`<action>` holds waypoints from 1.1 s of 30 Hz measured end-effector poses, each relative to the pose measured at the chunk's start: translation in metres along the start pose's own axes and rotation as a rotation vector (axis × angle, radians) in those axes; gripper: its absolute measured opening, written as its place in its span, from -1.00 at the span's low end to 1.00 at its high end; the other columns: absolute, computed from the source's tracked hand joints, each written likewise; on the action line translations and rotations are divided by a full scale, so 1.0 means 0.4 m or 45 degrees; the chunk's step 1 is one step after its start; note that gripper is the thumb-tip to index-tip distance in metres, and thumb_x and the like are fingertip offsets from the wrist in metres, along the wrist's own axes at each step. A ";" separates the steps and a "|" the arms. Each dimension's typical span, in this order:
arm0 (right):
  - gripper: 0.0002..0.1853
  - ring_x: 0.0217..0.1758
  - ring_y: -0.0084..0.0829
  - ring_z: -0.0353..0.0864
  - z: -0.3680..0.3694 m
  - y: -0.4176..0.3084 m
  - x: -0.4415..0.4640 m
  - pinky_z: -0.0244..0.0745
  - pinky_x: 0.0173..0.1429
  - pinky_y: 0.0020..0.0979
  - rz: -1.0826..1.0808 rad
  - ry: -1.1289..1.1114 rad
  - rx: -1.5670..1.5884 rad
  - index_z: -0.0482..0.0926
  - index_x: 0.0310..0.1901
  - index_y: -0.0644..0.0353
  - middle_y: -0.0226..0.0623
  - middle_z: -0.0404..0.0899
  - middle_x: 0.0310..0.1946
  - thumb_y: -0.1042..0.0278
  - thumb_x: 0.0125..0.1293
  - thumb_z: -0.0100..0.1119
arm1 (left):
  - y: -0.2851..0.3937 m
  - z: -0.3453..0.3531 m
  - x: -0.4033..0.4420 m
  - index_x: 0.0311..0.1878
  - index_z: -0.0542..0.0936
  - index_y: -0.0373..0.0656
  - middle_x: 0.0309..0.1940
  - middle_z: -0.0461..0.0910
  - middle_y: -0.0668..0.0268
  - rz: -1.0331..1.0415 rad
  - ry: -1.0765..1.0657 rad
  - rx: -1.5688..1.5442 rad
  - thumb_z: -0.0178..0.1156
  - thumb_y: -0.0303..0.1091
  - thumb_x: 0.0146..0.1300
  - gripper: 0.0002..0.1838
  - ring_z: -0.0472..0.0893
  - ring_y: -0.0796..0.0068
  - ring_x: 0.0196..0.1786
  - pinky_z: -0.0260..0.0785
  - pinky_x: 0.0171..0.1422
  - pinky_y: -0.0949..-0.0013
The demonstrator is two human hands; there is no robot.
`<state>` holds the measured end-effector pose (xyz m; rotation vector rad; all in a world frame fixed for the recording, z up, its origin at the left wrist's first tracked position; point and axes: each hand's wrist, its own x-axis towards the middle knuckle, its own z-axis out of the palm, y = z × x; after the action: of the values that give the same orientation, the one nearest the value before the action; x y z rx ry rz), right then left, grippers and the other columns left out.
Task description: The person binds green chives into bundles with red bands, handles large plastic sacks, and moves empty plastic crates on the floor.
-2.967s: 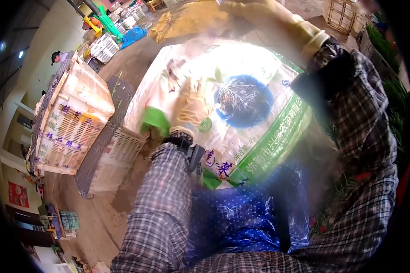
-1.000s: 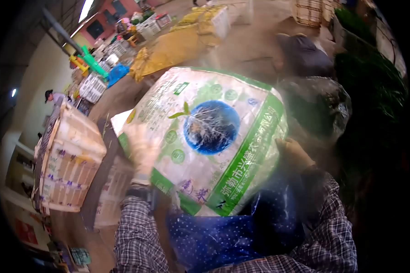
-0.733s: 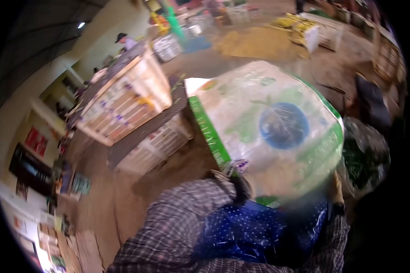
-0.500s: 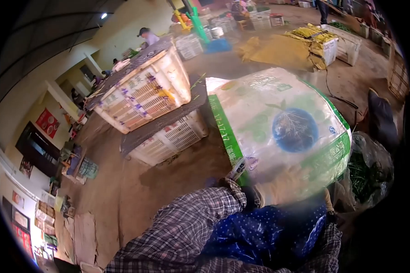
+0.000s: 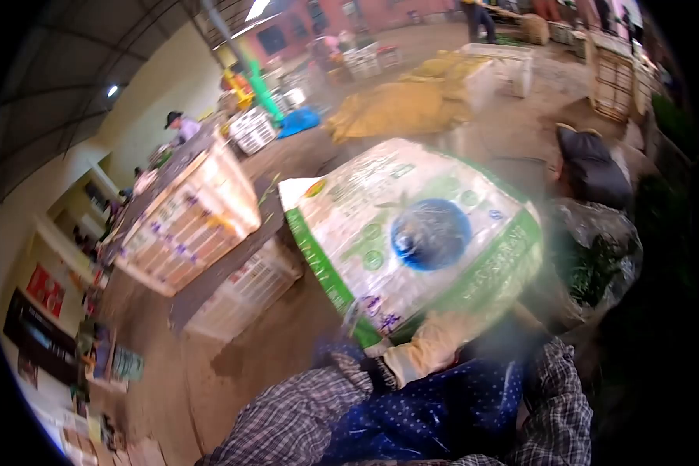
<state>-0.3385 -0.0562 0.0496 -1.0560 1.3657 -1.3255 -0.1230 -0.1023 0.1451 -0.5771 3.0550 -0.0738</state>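
A white woven sack [image 5: 342, 217] with green borders and a blue round picture is tilted up in front of me. My left hand [image 5: 423, 351], in a pale glove, grips its near lower edge, the fingers against the printed side. My right hand [image 5: 526, 320] is at the sack's lower right corner, smeared by motion, and its fingers cannot be made out. Both arms are in checked sleeves [image 5: 287, 412], over a blue dotted apron [image 5: 427, 412]. A clear plastic bag of green vegetables [image 5: 594, 268] lies just right of the sack.
White plastic crates [image 5: 190, 225] with dark mesh covers are stacked at left. A yellow sheet [image 5: 396, 109] lies on the floor ahead, with a white crate [image 5: 512, 66] behind it. A dark stuffed sack [image 5: 594, 167] stands at right. A person in a dark hat [image 5: 180, 128] is beyond the stacked crates.
The view has turned right, so the crates and floor items have shifted left and down. The sack has moved left in view with both hands still at its near edge.
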 end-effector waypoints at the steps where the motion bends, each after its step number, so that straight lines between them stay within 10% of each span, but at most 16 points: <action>1: -0.72 -0.21 -0.42 0.57 0.002 0.003 0.015 0.47 -0.10 -0.34 -0.038 -0.023 -0.082 0.54 0.04 0.10 -0.33 0.61 -0.23 0.34 0.32 0.03 | 0.003 0.003 0.000 0.27 0.32 -0.15 -0.08 0.44 0.15 0.016 0.041 0.014 0.17 -0.36 0.01 -0.34 0.49 0.18 -0.04 0.32 -0.09 0.04; 13: -0.68 -0.11 -0.36 0.61 -0.117 0.164 0.000 0.51 0.05 -0.27 -0.592 -0.342 -0.855 0.54 0.07 0.12 -0.26 0.63 -0.14 0.47 0.29 0.00 | 0.000 0.023 0.021 0.32 0.32 -0.19 -0.07 0.48 0.03 0.096 -0.066 -0.002 0.18 0.00 0.20 -0.31 0.56 0.08 -0.08 0.47 -0.05 0.14; 17: -0.55 -0.08 -0.29 0.62 -0.150 0.035 -0.062 0.52 0.05 -0.31 0.138 -0.548 -0.512 0.53 0.09 0.19 -0.14 0.62 -0.13 0.66 0.11 0.05 | -0.028 0.067 0.034 0.19 0.39 -0.30 -0.12 0.55 0.00 0.084 -0.047 -0.101 0.14 0.00 0.26 -0.40 0.59 0.06 -0.13 0.48 -0.08 0.16; 22: -0.56 -0.04 -0.33 0.63 -0.180 -0.126 -0.079 0.52 0.09 -0.36 -0.345 -0.750 -0.592 0.54 0.09 0.19 -0.17 0.64 -0.11 0.65 0.12 0.10 | -0.052 0.037 0.066 0.01 0.46 -0.35 -0.18 0.58 -0.09 0.039 -0.063 -0.400 0.20 -0.13 0.25 -0.54 0.60 -0.06 -0.14 0.47 -0.06 0.13; 33: -0.72 -0.15 -0.39 0.60 -0.046 -0.257 -0.035 0.49 0.00 -0.43 -0.066 -0.156 -0.109 0.63 -0.07 0.31 -0.21 0.66 -0.20 0.44 0.16 0.28 | -0.142 0.118 0.162 -0.32 0.60 -0.29 -0.41 0.62 -0.01 -0.082 -0.169 -0.684 0.07 -0.33 0.23 -0.78 0.63 0.04 -0.30 0.45 -0.20 0.12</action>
<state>-0.3560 -0.0437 0.1529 -1.2179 1.3208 -1.2281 -0.1607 -0.1808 0.0993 -0.6639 2.9099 0.7686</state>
